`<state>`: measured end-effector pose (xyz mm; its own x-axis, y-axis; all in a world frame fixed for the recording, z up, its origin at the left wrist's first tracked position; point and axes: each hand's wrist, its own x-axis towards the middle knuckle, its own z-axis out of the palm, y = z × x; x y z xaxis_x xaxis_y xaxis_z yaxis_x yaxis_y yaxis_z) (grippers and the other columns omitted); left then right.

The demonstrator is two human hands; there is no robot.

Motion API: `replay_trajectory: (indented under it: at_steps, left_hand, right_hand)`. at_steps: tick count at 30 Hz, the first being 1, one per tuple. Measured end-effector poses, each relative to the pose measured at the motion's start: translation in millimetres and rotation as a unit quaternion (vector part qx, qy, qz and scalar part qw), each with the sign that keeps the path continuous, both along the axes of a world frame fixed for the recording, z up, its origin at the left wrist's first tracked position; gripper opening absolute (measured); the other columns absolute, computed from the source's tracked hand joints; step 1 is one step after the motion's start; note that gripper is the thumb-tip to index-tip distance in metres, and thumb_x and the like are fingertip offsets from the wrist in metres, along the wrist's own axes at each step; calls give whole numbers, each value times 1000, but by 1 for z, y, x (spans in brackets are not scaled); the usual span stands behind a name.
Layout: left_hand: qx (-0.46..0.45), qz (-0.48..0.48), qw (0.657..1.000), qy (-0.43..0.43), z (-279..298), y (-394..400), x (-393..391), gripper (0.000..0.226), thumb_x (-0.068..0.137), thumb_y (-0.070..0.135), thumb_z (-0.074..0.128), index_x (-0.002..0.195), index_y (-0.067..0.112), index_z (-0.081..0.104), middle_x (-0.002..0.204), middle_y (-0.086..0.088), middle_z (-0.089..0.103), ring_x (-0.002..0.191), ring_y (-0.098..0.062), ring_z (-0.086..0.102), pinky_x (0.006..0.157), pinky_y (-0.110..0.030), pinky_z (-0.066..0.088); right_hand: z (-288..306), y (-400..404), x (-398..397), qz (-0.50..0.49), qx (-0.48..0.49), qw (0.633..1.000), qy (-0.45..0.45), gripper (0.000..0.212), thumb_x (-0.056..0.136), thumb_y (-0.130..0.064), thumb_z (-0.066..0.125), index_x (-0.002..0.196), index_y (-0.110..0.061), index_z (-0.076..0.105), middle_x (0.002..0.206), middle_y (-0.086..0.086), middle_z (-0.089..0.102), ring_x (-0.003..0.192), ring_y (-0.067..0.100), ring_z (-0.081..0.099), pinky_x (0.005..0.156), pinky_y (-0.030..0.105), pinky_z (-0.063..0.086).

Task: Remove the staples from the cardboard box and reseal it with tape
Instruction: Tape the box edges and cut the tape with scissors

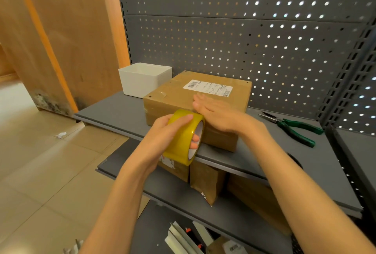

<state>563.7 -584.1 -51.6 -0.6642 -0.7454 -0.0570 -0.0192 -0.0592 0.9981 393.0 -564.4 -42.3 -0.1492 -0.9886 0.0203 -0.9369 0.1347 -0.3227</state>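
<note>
A brown cardboard box [173,93] with a white shipping label [207,87] lies on the grey shelf [114,111]. My left hand [162,131] grips a yellow roll of packing tape [183,139] at the box's near edge, fingers through the core. My right hand [215,113] lies flat on the box's top near the front edge, fingers straight and pressing down just beside the roll.
Green-handled pliers [295,128] lie on the shelf to the right of the box. A white open container [144,78] stands behind it on the left. More cardboard parcels [205,182] sit on the lower shelf. Grey pegboard [244,30] backs the shelves.
</note>
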Motion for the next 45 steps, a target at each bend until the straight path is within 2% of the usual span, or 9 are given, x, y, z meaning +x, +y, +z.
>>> replay_trajectory:
  at_steps: [7, 12, 16, 20, 26, 31, 36, 40, 45]
  left_hand:
    - [8, 12, 999, -44, 8, 2, -3, 23, 88, 29, 60, 77, 9, 62, 53, -9, 67, 43, -15, 63, 41, -20, 50]
    - [24, 20, 998, -61, 2, 4, 4, 28, 86, 36, 62, 85, 8, 63, 55, -9, 69, 45, -14, 64, 42, -20, 49]
    - [-1, 13, 999, -40, -6, 5, 12, 34, 86, 45, 57, 93, 12, 65, 66, -8, 72, 52, -16, 67, 48, -23, 53]
    - [-2, 40, 999, -17, -15, 9, 17, 31, 88, 40, 55, 90, 10, 65, 61, -8, 71, 52, -15, 67, 48, -21, 52]
    - [12, 47, 997, -60, -1, 6, 8, 29, 89, 35, 58, 84, 7, 63, 54, -7, 68, 45, -13, 65, 42, -20, 50]
    - [12, 49, 994, -97, -9, 8, 15, 31, 89, 35, 57, 79, 6, 63, 51, -8, 67, 41, -12, 62, 40, -17, 48]
    - [0, 76, 994, -83, -18, 8, 16, 36, 87, 41, 59, 72, 8, 62, 52, -11, 66, 39, -13, 61, 39, -16, 46]
    - [-44, 100, 990, -92, -25, 6, 16, 38, 83, 51, 59, 75, 14, 59, 64, -19, 67, 44, -16, 62, 48, -20, 52]
    - [-44, 115, 990, -66, -29, 6, 13, 32, 81, 47, 63, 73, 17, 60, 55, -9, 65, 41, -18, 62, 45, -20, 51]
  right_hand:
    - [7, -5, -1, 4, 47, 999, 26, 52, 102, -34, 14, 149, -11, 5, 158, 1, -1, 144, 12, -1, 113, 22, -1]
    - [-4, -4, 3, -32, -4, 995, 90, 58, 100, -45, 15, 149, -14, 8, 158, 1, 4, 145, 13, 6, 115, 30, 7]
    - [-8, -5, 4, -54, -22, 994, 89, 64, 98, -51, 13, 149, -14, 9, 158, 0, 6, 145, 14, 8, 115, 32, 9]
    - [-9, -6, 4, -52, -23, 993, 103, 63, 98, -50, 13, 149, -13, 10, 158, 1, 6, 145, 14, 8, 116, 32, 9]
    - [-8, -6, 4, -51, -25, 991, 117, 61, 99, -48, 15, 149, -13, 13, 158, 1, 8, 144, 15, 10, 116, 33, 12]
    - [-8, -7, 3, -48, -27, 992, 112, 60, 99, -49, 14, 149, -16, 13, 158, -1, 8, 144, 14, 9, 116, 33, 11]
    - [-9, -7, 3, -50, -37, 992, 108, 55, 99, -49, 13, 149, -26, 14, 157, -3, 8, 144, 14, 10, 115, 35, 13]
    - [-8, -6, 4, -50, -39, 992, 105, 51, 99, -49, 13, 147, -33, 15, 157, -4, 9, 144, 16, 11, 114, 36, 15]
    - [-9, -5, 5, -56, -50, 991, 115, 49, 99, -49, 13, 146, -38, 17, 157, -3, 12, 144, 17, 14, 113, 36, 17]
